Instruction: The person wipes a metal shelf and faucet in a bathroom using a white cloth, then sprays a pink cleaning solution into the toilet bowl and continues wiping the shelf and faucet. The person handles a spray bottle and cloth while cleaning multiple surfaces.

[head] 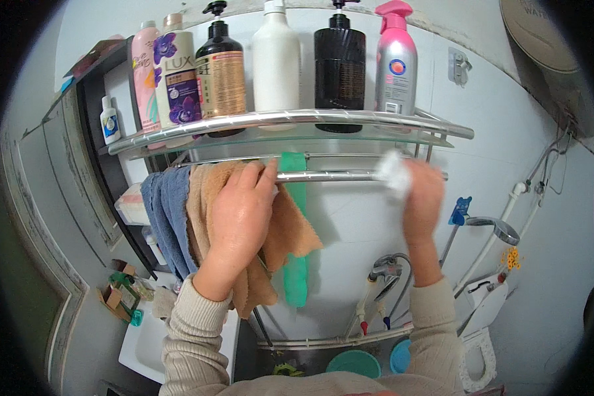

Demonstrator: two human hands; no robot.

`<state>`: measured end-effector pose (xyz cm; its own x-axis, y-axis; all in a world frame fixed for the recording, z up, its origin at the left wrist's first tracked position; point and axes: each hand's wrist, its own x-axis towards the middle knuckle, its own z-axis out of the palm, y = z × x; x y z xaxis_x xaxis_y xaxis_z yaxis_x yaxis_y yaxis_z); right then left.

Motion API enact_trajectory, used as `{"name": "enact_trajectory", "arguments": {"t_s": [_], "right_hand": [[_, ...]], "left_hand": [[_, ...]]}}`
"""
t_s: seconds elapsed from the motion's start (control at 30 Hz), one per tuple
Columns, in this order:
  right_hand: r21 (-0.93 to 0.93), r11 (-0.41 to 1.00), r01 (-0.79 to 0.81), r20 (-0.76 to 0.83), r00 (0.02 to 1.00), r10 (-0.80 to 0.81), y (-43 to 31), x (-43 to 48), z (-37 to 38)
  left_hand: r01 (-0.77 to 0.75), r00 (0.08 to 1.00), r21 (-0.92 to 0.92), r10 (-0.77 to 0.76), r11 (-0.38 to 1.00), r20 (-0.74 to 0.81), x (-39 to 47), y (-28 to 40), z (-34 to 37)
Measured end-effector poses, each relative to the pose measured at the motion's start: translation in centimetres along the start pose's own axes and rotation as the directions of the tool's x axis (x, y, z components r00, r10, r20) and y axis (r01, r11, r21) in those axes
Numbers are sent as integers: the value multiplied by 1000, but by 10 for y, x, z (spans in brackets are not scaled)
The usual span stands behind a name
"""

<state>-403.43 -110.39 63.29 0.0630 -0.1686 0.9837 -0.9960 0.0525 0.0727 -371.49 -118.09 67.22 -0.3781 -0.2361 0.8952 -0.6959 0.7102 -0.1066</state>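
Observation:
My left hand (pixel 242 213) is closed over the brown towel (pixel 292 227) that hangs on the metal towel bar (pixel 331 176). Beside it, a blue-grey towel (pixel 168 218) drapes from the bar's left part. My right hand (pixel 423 198), blurred, grips a crumpled white cloth or tissue (pixel 394 173) against the right part of the bar. Between my hands a green strip of cloth (pixel 295 277) hangs from the thinner rear rail (pixel 346 155).
Above the bar, a glass shelf with a metal rail (pixel 297 117) bears several bottles, including a white pump bottle (pixel 277 64) and a pink-topped spray bottle (pixel 396 69). Lower down are a washbasin (pixel 146 349), a shower tap (pixel 387 271), a green basin (pixel 354 364) and a toilet seat (pixel 477 359).

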Motion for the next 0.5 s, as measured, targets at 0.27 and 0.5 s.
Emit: {"name": "enact_trajectory", "arguments": {"t_s": [0.27, 0.5], "right_hand": [[623, 651, -433, -11, 828, 561, -11, -86, 46], [516, 814, -267, -236, 869, 435, -43, -18, 99]], "left_hand": [[-161, 983, -316, 125, 935, -132, -3, 34, 35], [-175, 980, -409, 121, 896, -155, -6, 26, 45]]}}
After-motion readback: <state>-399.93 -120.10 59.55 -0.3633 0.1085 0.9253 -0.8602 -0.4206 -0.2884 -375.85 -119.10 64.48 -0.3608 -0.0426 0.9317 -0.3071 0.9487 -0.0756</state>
